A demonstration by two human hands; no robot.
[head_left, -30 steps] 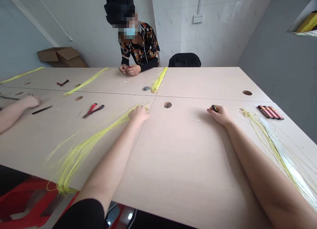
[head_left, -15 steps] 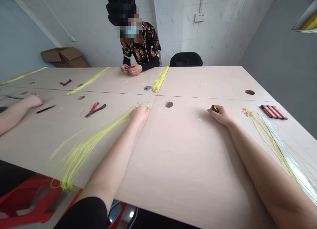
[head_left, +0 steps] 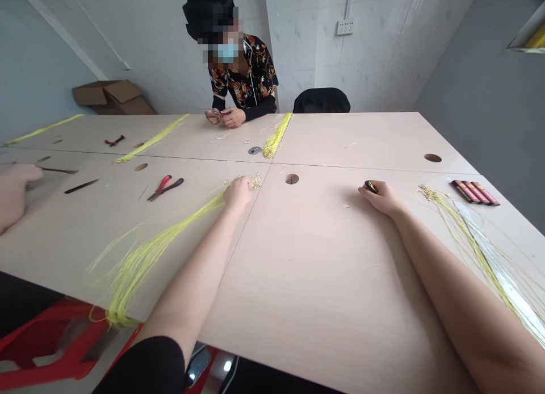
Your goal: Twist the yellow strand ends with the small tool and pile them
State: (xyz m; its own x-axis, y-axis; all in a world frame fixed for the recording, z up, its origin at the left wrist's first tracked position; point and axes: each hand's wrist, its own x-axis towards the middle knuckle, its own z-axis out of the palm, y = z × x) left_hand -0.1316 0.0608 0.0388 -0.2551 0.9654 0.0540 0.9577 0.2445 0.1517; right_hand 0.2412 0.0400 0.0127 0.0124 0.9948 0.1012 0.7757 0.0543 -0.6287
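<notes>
My left hand [head_left: 238, 192] is closed at the looped, gold-tipped end of a bundle of yellow strings [head_left: 147, 260]. The strings trail toward me and hang over the table's front edge. Well to the right, my right hand [head_left: 382, 198] rests on the table, closed around a small black and yellow object [head_left: 370, 187]. Only one end of that object pokes out, so its kind is hidden. Just left of this hand lies a tiny pale loop [head_left: 345, 205]. A second string bundle [head_left: 464, 235] lies beyond my right forearm, partly over a clear strip.
Red-handled pliers [head_left: 164, 188] and a black pen-like tool [head_left: 82, 186] lie to the left. Several red and black cylinders [head_left: 474, 192] sit at the right. Across the table, a person [head_left: 242, 76] works with both hands. A neighbour's hand [head_left: 19, 189] is at far left. Cable holes [head_left: 292, 179] pierce the tabletop.
The neighbour's hand at far left has moved further left and toward me, uncovering a thin dark tool. My own hands look unmoved; the view has shifted very slightly.
</notes>
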